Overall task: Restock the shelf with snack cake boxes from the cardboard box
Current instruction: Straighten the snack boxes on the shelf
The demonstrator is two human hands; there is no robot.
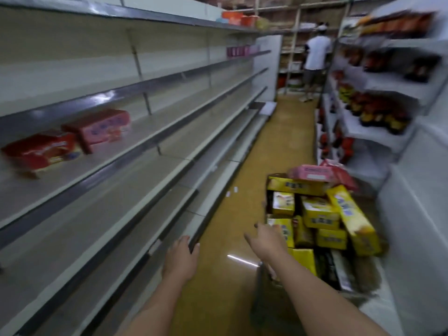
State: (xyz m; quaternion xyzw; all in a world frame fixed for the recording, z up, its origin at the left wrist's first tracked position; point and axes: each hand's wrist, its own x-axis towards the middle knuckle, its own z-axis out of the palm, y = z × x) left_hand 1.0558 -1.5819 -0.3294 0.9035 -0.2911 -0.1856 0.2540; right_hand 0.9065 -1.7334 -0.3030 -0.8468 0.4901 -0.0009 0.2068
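A person in a white shirt (pixel 316 53) stands at the aisle's far end beside stocked bottle shelves (pixel 378 112).

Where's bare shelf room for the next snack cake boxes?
Bare: the shelf board right of the pink box and red box, and the tiers below. Crowded: the heaped cardboard box that the right hand reaches toward; the right-side shelves are full.

A shop aisle: long tiered shelves (pixel 135 132) left, stocked bottles (pixel 378 115) on racks right, snack boxes (pixel 322 209) heaped near, a person (pixel 315 57) at far shelving.
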